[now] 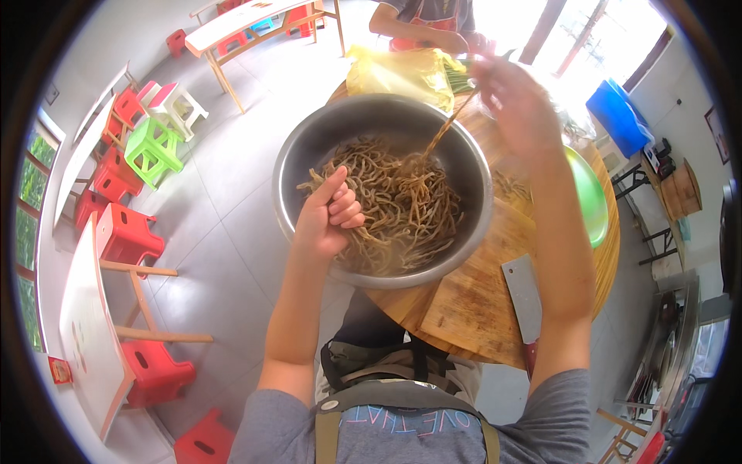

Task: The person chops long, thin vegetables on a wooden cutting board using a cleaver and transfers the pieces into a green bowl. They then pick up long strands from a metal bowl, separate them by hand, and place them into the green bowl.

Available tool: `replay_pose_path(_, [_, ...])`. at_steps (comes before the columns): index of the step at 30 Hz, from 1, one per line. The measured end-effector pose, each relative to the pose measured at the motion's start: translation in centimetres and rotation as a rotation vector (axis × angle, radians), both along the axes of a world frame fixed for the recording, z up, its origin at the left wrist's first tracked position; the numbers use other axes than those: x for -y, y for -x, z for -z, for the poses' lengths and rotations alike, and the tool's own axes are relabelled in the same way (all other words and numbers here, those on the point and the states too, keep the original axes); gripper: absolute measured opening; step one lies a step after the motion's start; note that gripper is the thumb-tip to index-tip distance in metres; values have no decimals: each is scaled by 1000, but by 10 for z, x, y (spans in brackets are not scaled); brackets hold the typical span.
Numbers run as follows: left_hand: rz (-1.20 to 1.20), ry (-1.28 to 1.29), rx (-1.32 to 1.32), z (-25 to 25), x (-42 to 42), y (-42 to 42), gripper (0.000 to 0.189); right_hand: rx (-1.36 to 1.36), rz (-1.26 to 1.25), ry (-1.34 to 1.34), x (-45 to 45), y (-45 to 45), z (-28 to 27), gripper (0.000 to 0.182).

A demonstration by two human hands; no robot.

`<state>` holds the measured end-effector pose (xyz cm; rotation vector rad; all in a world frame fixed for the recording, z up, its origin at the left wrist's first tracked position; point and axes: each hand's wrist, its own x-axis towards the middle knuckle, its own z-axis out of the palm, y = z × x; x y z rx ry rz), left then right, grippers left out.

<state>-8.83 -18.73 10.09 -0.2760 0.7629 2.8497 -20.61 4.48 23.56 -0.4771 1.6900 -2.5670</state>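
A wide stainless-steel basin (472, 249) sits on the round wooden table, holding a tangled heap of long brown strands (400, 203) that look like dried vegetable. My left hand (333, 211) is closed in a fist over the near left part of the heap, thumb upward, and strands come out on both sides of it. Raised above the basin's far right rim, my right hand (516, 104) is blurred by motion. A thin bunch of strands (443, 133) stretches taut from the heap up to its fingertips.
A cleaver (523, 296) lies at the right on a wooden board (475, 296), near a green plastic basin (588, 197). Behind the steel basin is a yellow plastic bag (400, 72). Another person (429, 29) stands across the table. Red stools (130, 232) line the left.
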Motion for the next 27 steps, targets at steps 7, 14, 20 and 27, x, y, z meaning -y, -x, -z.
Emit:
replay_pose_path(7, [-5, 24, -35, 1, 1, -2, 20, -93, -278, 540, -26, 3, -27, 24])
replay_pose_path(14, [37, 75, -87, 5, 2, -1, 23, -513, -410, 663, -65, -37, -96, 9])
replay_pose_path(20, [24, 31, -135, 5, 2, 1, 24, -581, -59, -304, -35, -53, -77, 8])
replay_pose_path(27, [-18, 333, -111, -5, -11, -7, 27, -77, -105, -589, 58, -76, 101, 19])
